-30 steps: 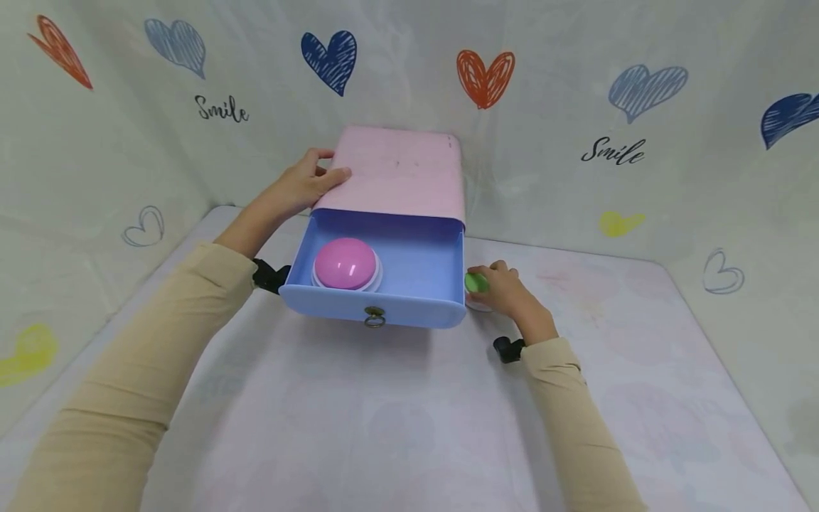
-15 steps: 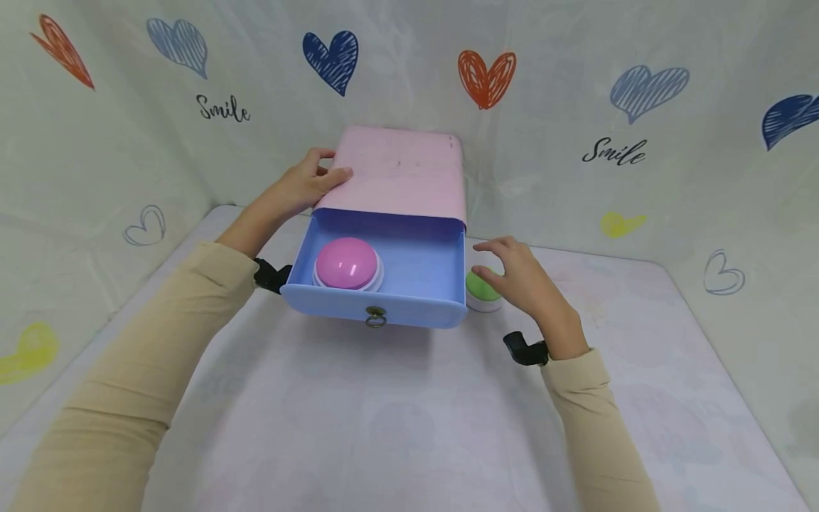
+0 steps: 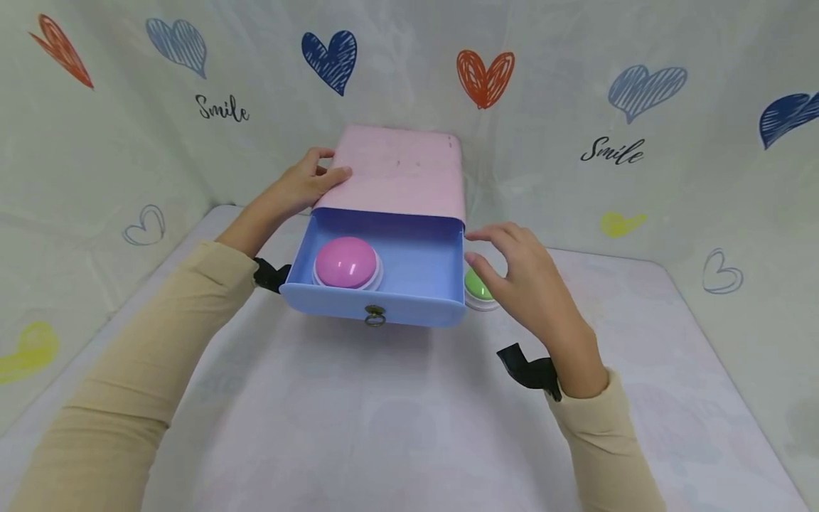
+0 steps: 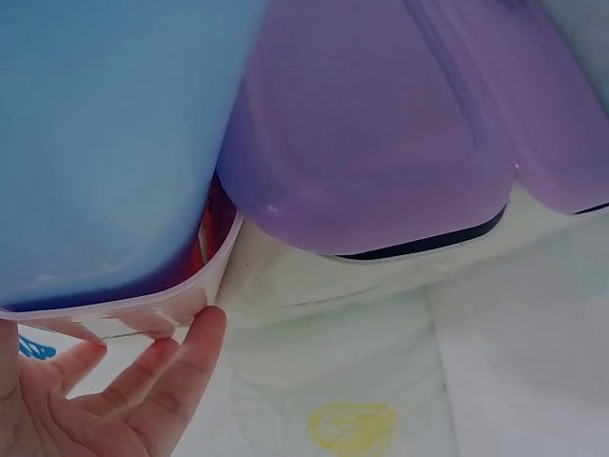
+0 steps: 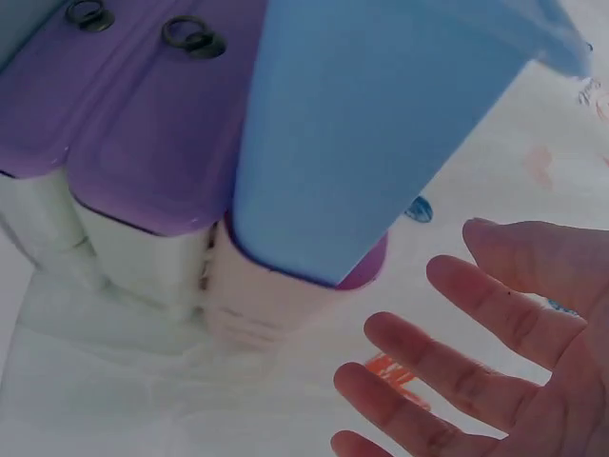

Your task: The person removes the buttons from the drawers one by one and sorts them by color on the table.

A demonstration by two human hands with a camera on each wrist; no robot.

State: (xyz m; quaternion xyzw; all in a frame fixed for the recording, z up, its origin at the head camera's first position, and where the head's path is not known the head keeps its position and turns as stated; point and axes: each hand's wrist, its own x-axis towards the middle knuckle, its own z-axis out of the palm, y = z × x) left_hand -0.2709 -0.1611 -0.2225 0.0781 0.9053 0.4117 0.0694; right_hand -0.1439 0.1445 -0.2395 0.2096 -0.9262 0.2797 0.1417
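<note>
A blue drawer (image 3: 419,259) is pulled out from a pink casing (image 3: 397,174). At its left inside sits a round pink dome (image 3: 346,263) with a white base. My left hand (image 3: 307,181) rests on the casing's left side, thumb on top; in the left wrist view its straightened fingers (image 4: 190,371) touch the side near the drawer opening. My right hand (image 3: 527,284) is beside the drawer's right wall, fingers spread, holding nothing. Below it, a round green dome (image 3: 476,284) on a white base is partly hidden. Whether my right fingertips touch the drawer, I cannot tell.
Purple drawer fronts (image 5: 171,124) show alongside the blue drawer in the wrist views, with dark ring pulls (image 5: 193,36). Another ring pull (image 3: 375,321) hangs on the blue front. A cloth-covered table (image 3: 384,427) meets a curtain (image 3: 550,185) with printed hearts.
My right hand has let go of the green dome and risen above it, toward the drawer's right wall, fingers spreading. The left hand, drawer and pink dome have stayed in place.
</note>
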